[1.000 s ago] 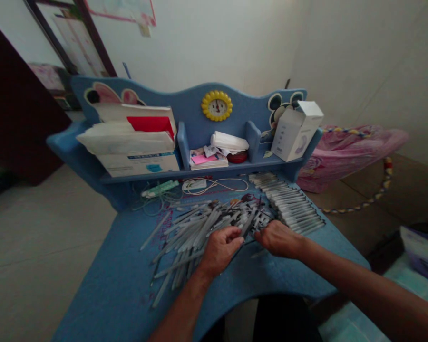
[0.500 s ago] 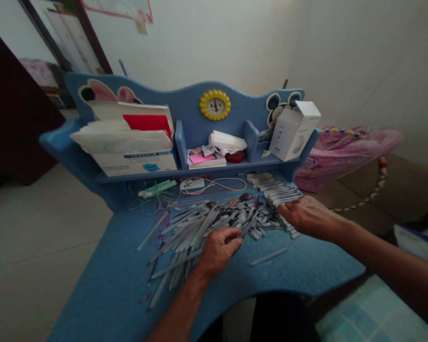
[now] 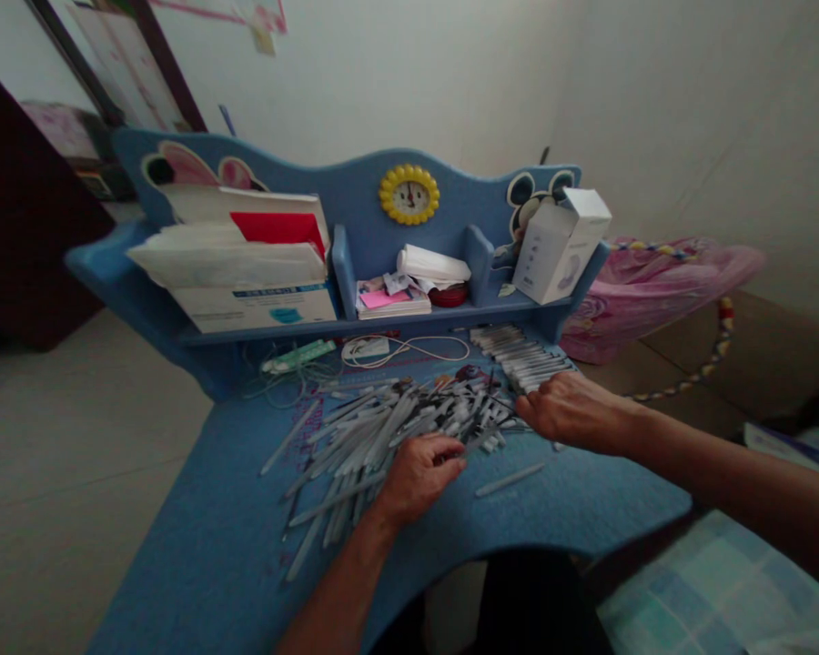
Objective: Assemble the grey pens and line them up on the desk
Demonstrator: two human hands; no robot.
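right hand [image 3: 565, 413] now at pen row [image 3: 520, 355]

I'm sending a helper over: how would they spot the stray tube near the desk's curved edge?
Start at the blue desk. On its near side, right of the left hand, lies a slim, pale tube. It lies alone, outside the pile.

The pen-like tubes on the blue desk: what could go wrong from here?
The right hand hides the near part of the row, so it might nudge tubes out of line. Tubes overlap in the pile by the left hand; pulling one could shift others. The lone tube could roll toward the front edge of the desk if bumped.
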